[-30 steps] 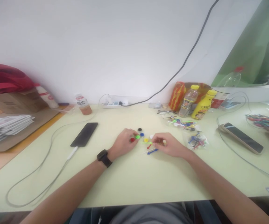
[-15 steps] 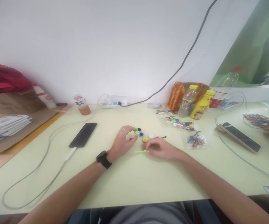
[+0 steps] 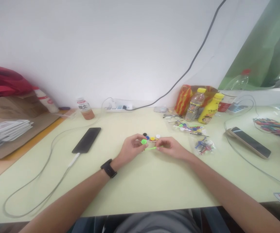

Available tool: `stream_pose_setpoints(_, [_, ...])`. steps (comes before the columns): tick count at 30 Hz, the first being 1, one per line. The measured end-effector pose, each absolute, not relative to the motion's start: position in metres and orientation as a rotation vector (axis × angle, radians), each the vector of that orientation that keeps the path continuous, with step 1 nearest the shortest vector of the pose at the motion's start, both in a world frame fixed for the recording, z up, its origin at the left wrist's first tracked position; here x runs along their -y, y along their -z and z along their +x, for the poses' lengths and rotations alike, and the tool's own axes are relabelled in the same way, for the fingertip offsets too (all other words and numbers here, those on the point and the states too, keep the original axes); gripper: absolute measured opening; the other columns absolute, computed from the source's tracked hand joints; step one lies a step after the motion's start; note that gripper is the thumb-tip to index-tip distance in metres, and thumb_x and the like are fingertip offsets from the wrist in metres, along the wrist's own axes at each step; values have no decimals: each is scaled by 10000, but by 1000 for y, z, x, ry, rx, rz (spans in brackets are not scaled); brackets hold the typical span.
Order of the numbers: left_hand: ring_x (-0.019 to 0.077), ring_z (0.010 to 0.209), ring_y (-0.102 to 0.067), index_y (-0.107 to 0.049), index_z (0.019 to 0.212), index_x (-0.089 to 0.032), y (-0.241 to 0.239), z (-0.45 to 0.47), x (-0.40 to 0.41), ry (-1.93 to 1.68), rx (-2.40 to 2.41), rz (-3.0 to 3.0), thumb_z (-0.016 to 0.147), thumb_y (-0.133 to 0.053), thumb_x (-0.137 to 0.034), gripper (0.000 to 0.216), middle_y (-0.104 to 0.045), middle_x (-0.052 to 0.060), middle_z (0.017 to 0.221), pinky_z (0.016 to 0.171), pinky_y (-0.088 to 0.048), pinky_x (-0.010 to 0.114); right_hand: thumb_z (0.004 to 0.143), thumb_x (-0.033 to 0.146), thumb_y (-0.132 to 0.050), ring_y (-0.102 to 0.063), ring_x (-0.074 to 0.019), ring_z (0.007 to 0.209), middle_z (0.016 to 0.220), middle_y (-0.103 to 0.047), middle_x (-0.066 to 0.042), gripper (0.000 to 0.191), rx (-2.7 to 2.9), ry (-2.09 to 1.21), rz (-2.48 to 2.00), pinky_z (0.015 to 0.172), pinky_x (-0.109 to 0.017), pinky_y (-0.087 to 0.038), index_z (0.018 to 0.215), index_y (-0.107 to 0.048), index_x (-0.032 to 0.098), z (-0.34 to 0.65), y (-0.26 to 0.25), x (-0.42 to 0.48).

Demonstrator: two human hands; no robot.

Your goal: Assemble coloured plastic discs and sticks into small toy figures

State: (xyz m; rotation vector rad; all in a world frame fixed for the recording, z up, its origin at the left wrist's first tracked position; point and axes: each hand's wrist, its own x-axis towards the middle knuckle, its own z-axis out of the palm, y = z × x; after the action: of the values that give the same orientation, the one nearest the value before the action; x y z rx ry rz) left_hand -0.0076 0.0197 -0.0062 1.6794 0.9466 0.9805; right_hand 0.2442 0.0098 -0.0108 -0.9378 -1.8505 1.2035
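Note:
My left hand (image 3: 132, 147) is closed on a small round green disc (image 3: 144, 141), pinched between thumb and fingers. In my right hand (image 3: 170, 147) is a thin green plastic stick (image 3: 150, 148), gripped near one end, its other end pointing left toward the disc. Whether stick and disc touch, I cannot tell. Just behind my fingertips lie more small discs: a black one (image 3: 145, 134), a blue one (image 3: 147, 138), a yellow one (image 3: 152, 138) and a white one (image 3: 157, 136). My right hand partly hides what lies behind it.
Clear bags of coloured plastic parts (image 3: 204, 146) lie right of my hands, before two bottles (image 3: 209, 109). A black phone (image 3: 86, 140) with a cable is on the left, another phone (image 3: 250, 142) on the right. Many coloured sticks (image 3: 271, 126) sit at far right.
My left hand has lifted the green disc from the group and drawn it nearer. My right hand has brought the green stick up and to the right, closer to the disc.

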Motion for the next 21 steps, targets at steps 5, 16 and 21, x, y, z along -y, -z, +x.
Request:
stream_pose_setpoints(5, [170,709,-684,-710,1091,-153,10,-4,-16,-821,-854,1576,821,-841,-390,382,-701,35,777,668,-566,281,870,403,-762,-546,-150,710,792,-652,-20,244,1836,-1301,-955,655,-272,-405,850,-713,164,254,0,-8])
stream_pose_setpoints(16, [249,1058,-713,-757,1182,-162,4,0,-8,-711,-647,1788,874,-801,-323,351,-764,110,1169,945,-561,353,891,403,-736,-560,-149,676,814,-717,-41,235,1899,-1110,-1043,608,-271,-396,850,-776,175,236,-4,8])
stream_pose_setpoints(21, [269,1146,-700,-759,1218,-179,-1,3,-4,-726,-647,1817,938,-735,-347,327,-752,110,1244,1013,-554,378,878,401,-741,-544,-139,642,783,-717,-39,237,1900,-1152,-1042,579,-263,-390,848,-777,169,234,-3,9])
